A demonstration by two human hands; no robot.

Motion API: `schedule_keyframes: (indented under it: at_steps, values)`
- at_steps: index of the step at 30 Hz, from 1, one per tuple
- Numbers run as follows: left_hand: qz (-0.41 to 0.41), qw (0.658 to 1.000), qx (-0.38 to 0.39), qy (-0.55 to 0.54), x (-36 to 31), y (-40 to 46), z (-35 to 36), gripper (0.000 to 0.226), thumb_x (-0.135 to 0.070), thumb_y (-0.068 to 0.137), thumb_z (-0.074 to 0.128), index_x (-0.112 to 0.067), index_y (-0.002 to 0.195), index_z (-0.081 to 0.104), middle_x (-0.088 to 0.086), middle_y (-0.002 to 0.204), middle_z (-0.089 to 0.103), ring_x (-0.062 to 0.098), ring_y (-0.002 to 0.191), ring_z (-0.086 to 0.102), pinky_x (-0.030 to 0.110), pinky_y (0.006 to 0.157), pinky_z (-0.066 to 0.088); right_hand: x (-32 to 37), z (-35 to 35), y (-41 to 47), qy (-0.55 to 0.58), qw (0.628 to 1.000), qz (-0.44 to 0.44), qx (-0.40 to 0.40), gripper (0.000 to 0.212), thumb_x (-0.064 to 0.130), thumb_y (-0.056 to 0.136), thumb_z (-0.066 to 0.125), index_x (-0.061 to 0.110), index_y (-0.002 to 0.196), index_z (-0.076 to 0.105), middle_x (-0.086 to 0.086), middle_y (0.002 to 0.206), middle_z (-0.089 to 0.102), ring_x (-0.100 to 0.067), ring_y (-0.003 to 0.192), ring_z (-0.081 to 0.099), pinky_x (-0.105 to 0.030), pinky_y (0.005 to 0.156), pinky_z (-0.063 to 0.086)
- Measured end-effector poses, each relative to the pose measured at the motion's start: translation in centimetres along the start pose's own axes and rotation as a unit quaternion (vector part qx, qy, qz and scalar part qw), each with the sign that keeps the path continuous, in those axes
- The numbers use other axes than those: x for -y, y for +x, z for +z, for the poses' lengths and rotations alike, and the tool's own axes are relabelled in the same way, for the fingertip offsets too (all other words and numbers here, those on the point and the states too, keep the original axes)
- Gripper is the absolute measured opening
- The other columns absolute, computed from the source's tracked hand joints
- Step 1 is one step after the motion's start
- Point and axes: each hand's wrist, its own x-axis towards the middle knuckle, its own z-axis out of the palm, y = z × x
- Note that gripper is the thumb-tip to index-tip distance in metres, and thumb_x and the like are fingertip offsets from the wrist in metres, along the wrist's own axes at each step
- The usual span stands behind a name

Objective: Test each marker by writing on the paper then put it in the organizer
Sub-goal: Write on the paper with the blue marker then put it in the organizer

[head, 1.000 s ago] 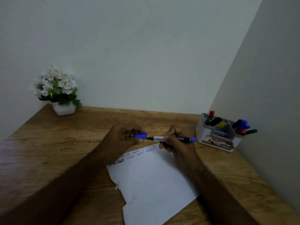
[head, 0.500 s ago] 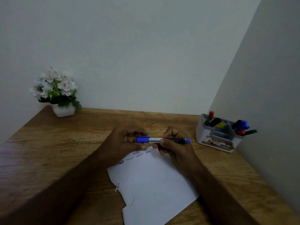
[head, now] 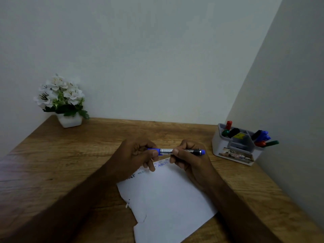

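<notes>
A blue marker lies level between two hands above the far edge of a sheet of paper. The left hand pinches the blue cap end, thumb and curled fingers closed around it. The right hand grips the dark barrel, fingers wrapped over it and thumb tip on the silver label band. The marker's blue tail end sticks out past the right hand, toward the organizer.

Just below the grip, the paper carries rows of small handwritten letters in blue and darker ink along its far edge, partly hidden by the left fingers. The sheet sits at an angle on the wooden desk, with a torn notch in its left side nearer the person.

To the right of the grip, well apart from the right hand, a grey organizer stands against the side wall. Markers with red, green, black and blue ends stick out of its compartments, some upright, some leaning toward the wall.

Far to the left of the grip, at the desk's back corner, a white pot of white flowers stands against the back wall. Both walls are plain and pale, meeting in a corner behind the organizer. The light is dim.
</notes>
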Motion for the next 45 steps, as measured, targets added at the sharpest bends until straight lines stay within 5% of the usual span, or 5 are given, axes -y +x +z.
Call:
schedule_keyframes:
  at_steps: [11, 23, 30, 39, 45]
  values:
    - [0.0, 1.0, 0.003, -0.015, -0.2, -0.3, 0.3, 0.013, -0.005, 0.093, 0.058, -0.003, 0.085, 0.068, 0.013, 0.069, 0.069, 0.031, 0.051, 0.066, 0.053, 0.054, 0.052, 0.1, 0.0, 0.2, 0.03, 0.999, 0.009, 0.037, 0.026, 0.016, 0.085, 0.071, 0.012, 0.068, 0.052, -0.02, 0.066, 0.065, -0.028, 0.061, 0.042, -0.023, 0.051, 0.04]
    - [-0.003, 0.999, 0.006, -0.034, -0.1, -0.2, 1.7, 0.022, -0.007, 0.094, 0.053, 0.005, 0.089, 0.07, 0.016, 0.08, 0.073, 0.028, 0.069, 0.073, 0.024, 0.057, 0.053, -0.8, 0.6, 0.4, -0.09, 0.995, -0.048, 0.004, 0.013, 0.009, 0.079, 0.079, 0.01, 0.079, 0.067, -0.024, 0.074, 0.058, -0.023, 0.063, 0.053, -0.033, 0.054, 0.043]
    - [-0.008, 0.997, -0.052, 0.059, 0.3, 0.9, 1.7, 0.027, -0.019, 0.095, 0.056, -0.009, 0.078, 0.074, 0.002, 0.074, 0.074, 0.016, 0.072, 0.07, 0.02, 0.07, 0.052, -0.3, -0.1, 0.2, -0.101, 0.99, -0.039, -0.086, 0.013, 0.003, 0.094, 0.058, 0.014, 0.096, 0.063, 0.005, 0.081, 0.072, -0.008, 0.076, 0.065, -0.026, 0.068, 0.046]
    - [0.029, 0.983, 0.01, 0.182, -2.6, 5.9, 3.8, 0.033, -0.03, 0.097, 0.054, -0.017, 0.072, 0.071, 0.0, 0.07, 0.072, 0.01, 0.065, 0.067, 0.026, 0.068, 0.052, 2.4, -3.3, 0.0, -0.366, 0.91, -0.136, -0.139, 0.038, 0.017, 0.097, 0.06, 0.023, 0.133, 0.049, 0.006, 0.088, 0.062, -0.01, 0.076, 0.062, -0.024, 0.065, 0.054]
    - [0.056, 0.973, 0.049, 0.218, -3.8, 10.9, 6.0, 0.027, -0.029, 0.094, 0.058, -0.015, 0.075, 0.071, -0.001, 0.067, 0.071, 0.01, 0.063, 0.067, 0.031, 0.069, 0.054, 11.4, -8.5, -0.1, -0.438, 0.827, -0.218, -0.278, 0.01, 0.021, 0.087, 0.074, 0.015, 0.088, 0.067, 0.006, 0.069, 0.064, 0.0, 0.061, 0.061, -0.007, 0.056, 0.044]
